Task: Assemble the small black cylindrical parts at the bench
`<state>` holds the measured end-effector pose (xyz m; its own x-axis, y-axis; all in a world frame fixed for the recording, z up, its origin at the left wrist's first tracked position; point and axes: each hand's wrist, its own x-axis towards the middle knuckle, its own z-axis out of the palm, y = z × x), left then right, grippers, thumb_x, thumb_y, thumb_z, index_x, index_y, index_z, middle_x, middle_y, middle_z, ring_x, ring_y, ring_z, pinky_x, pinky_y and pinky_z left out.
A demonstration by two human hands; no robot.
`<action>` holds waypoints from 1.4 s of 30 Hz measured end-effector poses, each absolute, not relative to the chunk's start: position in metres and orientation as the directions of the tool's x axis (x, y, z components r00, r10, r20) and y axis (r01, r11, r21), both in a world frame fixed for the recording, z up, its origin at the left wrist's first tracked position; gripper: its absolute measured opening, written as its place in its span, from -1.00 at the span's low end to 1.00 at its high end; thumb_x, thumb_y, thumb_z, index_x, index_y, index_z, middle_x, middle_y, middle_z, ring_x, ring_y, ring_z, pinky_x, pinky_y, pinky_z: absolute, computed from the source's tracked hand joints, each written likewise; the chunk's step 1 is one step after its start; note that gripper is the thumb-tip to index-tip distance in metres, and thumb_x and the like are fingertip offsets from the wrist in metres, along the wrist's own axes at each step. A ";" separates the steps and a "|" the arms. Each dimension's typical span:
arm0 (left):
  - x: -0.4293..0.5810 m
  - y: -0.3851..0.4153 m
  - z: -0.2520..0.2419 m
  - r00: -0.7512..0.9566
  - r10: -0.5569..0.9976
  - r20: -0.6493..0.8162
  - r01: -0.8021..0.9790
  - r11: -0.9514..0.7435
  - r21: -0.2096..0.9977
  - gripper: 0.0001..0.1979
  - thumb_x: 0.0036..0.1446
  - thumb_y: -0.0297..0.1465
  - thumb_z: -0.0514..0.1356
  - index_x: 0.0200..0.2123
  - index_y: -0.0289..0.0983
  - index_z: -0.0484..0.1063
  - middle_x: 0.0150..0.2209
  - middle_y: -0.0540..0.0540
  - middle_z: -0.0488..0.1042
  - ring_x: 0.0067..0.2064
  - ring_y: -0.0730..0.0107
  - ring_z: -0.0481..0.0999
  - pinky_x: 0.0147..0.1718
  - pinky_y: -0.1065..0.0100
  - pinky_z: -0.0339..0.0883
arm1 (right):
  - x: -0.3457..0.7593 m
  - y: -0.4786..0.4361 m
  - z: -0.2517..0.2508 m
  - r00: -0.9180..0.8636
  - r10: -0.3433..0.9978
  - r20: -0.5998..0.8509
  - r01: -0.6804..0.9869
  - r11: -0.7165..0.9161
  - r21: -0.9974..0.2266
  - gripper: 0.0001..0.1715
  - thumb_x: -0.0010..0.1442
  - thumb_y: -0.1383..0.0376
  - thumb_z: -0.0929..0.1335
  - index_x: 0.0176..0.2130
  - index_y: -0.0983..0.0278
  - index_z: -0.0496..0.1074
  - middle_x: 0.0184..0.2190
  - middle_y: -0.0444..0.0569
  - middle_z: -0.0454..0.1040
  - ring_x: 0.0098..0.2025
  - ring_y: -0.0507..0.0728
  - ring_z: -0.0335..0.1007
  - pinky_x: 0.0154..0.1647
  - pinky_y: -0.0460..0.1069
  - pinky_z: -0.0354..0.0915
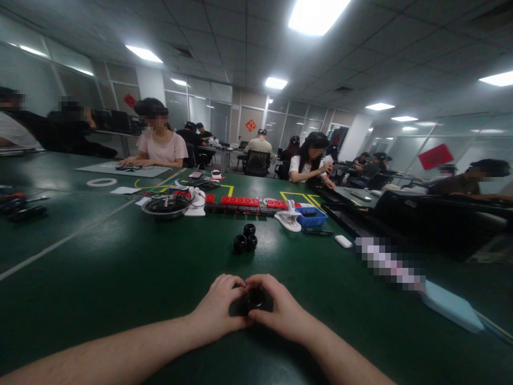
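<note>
On the green table [192,291] close in front of me, my left hand [218,303] and my right hand [282,307] form a ring around a small black round part [255,299]. Its top has a glossy rim. The fingertips and thumbs of both hands meet at its front and back, so much of its side is hidden. Beyond my hands, three similar black round parts [245,239] stand clustered together.
Red power strips [240,201] lie in a row across the table. Beside them are a blue basket [311,216], a white clip-on stand [289,219] and a round tray [166,206] of dark parts. A light blue case [452,306] lies at right. Several people sit beyond.
</note>
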<state>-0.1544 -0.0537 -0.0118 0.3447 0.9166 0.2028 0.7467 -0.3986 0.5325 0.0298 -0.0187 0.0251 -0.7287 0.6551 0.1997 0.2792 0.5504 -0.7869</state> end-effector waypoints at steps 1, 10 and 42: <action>-0.155 -0.054 -0.012 0.344 0.917 0.201 0.749 -0.397 0.531 -0.60 -0.14 -0.14 0.23 -0.18 -0.14 0.39 -0.13 -0.06 0.30 -0.08 0.17 0.22 -0.08 0.16 0.10 | 0.032 -0.018 0.028 -0.748 0.639 0.177 0.258 0.526 -0.810 -0.42 -0.12 0.50 0.36 -0.08 0.23 0.22 -0.13 -0.06 0.32 -0.06 0.09 0.22 -0.01 0.03 0.12; -0.156 -0.055 -0.012 0.346 0.920 0.181 0.763 -0.389 0.517 -0.59 -0.09 -0.10 0.19 -0.16 -0.14 0.37 -0.11 -0.08 0.28 -0.06 0.17 0.21 -0.06 0.15 0.07 | 0.030 -0.021 0.019 -0.762 0.635 0.129 0.215 0.436 -0.874 -0.18 -0.08 0.39 0.38 0.10 0.24 -0.03 0.11 0.05 0.09 0.09 0.12 0.09 0.09 0.05 0.04; -0.151 -0.060 0.000 0.339 0.922 0.186 0.765 -0.385 0.516 -0.67 -0.06 -0.14 0.17 -0.23 -0.17 0.40 -0.15 -0.06 0.29 -0.09 0.19 0.23 -0.07 0.15 0.10 | 0.021 -0.027 0.020 -0.628 0.756 0.185 0.578 0.612 -0.540 -0.51 -0.14 0.19 0.42 -0.19 0.26 0.28 -0.27 -0.05 0.33 -0.21 0.13 0.21 -0.21 0.01 0.18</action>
<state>-0.1512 -0.0601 0.0001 0.3390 0.9222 0.1862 0.7649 -0.3854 0.5161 0.0215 -0.0267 0.0196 -0.6275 0.7563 0.1852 0.5781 0.6119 -0.5399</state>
